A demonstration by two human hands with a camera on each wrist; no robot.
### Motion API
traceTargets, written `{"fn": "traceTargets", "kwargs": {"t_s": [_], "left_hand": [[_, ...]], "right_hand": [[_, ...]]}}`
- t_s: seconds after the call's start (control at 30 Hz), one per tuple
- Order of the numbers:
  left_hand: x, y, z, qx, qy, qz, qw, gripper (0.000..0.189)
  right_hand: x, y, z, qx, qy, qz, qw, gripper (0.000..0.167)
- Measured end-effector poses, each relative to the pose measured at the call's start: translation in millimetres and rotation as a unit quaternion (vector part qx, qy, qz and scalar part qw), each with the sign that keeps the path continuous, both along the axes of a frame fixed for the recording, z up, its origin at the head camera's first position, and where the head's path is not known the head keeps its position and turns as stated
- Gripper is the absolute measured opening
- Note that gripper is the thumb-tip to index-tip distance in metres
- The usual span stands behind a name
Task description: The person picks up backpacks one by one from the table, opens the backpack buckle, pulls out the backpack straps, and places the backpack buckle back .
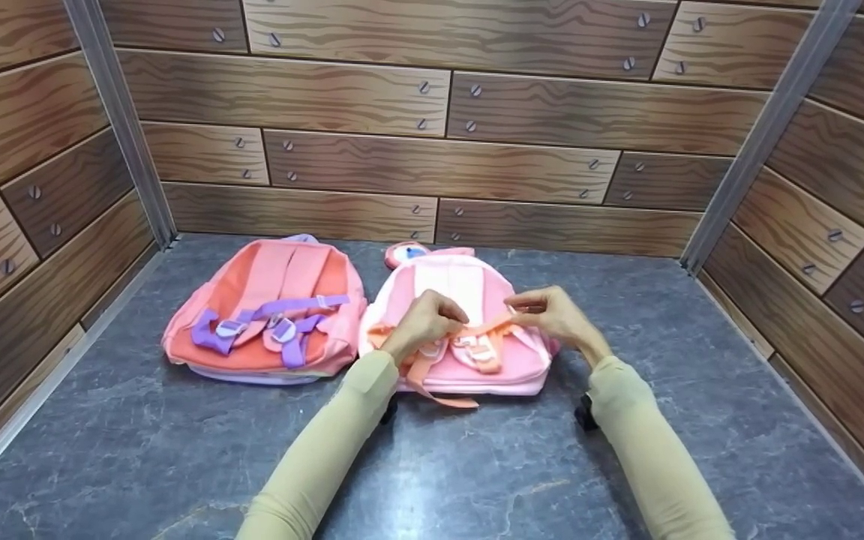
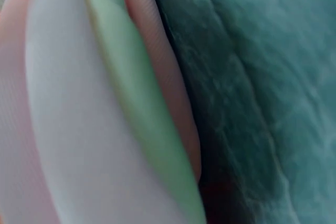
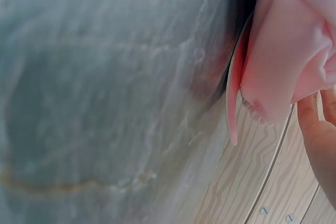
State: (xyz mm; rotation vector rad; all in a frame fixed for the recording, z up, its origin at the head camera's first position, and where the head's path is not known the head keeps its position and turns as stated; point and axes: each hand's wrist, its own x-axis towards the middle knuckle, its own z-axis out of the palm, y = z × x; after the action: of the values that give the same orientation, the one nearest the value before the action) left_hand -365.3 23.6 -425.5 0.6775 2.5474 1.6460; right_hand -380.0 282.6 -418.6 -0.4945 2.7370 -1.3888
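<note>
A small pink and white backpack lies back-panel up, its orange straps showing. Between them, both hands hold one orange strap across the panel: my left hand pinches it near the middle, my right hand on the right side. White buckles sit just below. In the right wrist view, fingers of the right hand are beside the pink cloth; the strap is out of sight there. The left wrist view shows the bag's white side with green trim, but no hand.
Left of the pink bag, almost touching it, lies a coral backpack with purple straps. A stuffed piece with an eye pokes out behind the pink bag. Wood-patterned walls enclose the dark marbled table at the back and sides.
</note>
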Motion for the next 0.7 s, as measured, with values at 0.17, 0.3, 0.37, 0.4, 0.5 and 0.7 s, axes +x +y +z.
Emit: {"fn": "traceTargets", "kwargs": {"t_s": [0.17, 0.3, 0.37, 0.4, 0.5, 0.7], "left_hand": [[-0.1, 0.1, -0.5, 0.006, -0.001, 0.000, 1.0000, 0.017], [-0.2, -0.1, -0.6, 0.023, -0.012, 0.005, 0.9996, 0.015], [-0.2, -0.8, -0.2, 0.032, -0.017, 0.010, 0.9993, 0.015], [-0.1, -1.3, 0.3, 0.036, -0.018, 0.012, 0.9991, 0.014], [0.3, -3.0, 2.5, 0.042, -0.016, 0.018, 0.9988, 0.014], [1.4, -5.9, 5.6, 0.047, -0.008, 0.017, 0.9987, 0.015]], "right_hand": [[-0.2, 1.6, -2.2, 0.002, -0.014, 0.010, 0.9998, 0.038], [0.0, 2.7, -2.6, -0.012, -0.029, 0.016, 0.9994, 0.040], [0.3, 2.8, -1.9, -0.023, -0.040, 0.017, 0.9988, 0.041], [0.1, 3.0, -1.7, -0.029, -0.044, 0.017, 0.9985, 0.042], [0.5, 3.1, -0.4, -0.031, -0.048, 0.015, 0.9983, 0.044], [1.1, 3.3, 0.4, -0.050, -0.051, -0.003, 0.9974, 0.045]]}}
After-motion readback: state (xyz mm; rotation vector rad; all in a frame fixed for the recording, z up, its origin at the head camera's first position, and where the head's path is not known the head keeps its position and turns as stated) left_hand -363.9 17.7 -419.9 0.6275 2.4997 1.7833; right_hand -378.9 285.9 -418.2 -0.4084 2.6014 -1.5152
